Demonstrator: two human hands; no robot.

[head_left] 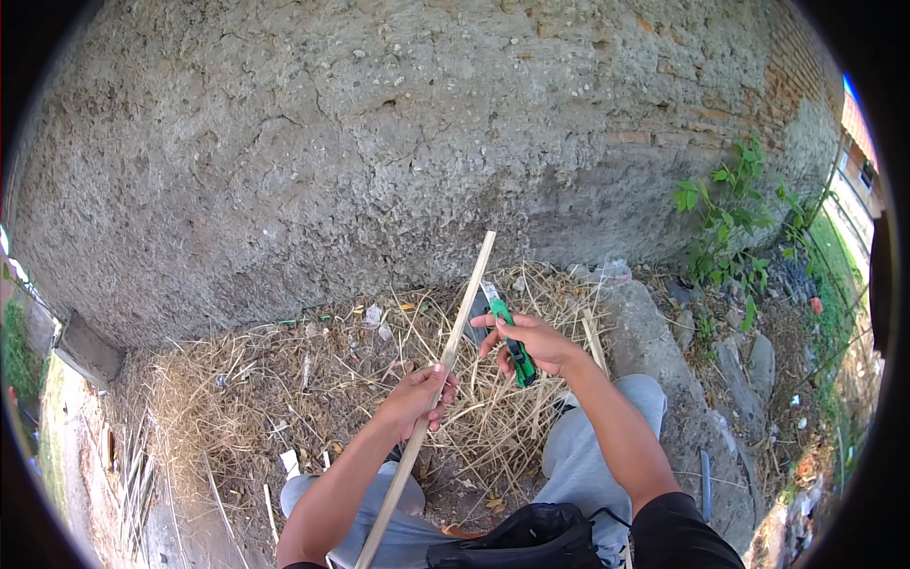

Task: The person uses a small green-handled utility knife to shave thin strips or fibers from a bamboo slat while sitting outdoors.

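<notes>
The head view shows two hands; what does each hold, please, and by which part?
The left hand grips a wooden strip partway along, the right hand a utility knife by its handle.

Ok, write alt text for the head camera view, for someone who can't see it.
A person's left hand grips a long, pale strip while the right hand holds a green utility knife beside it. Below is straw-littered ground; ahead, a rough wall.
</notes>
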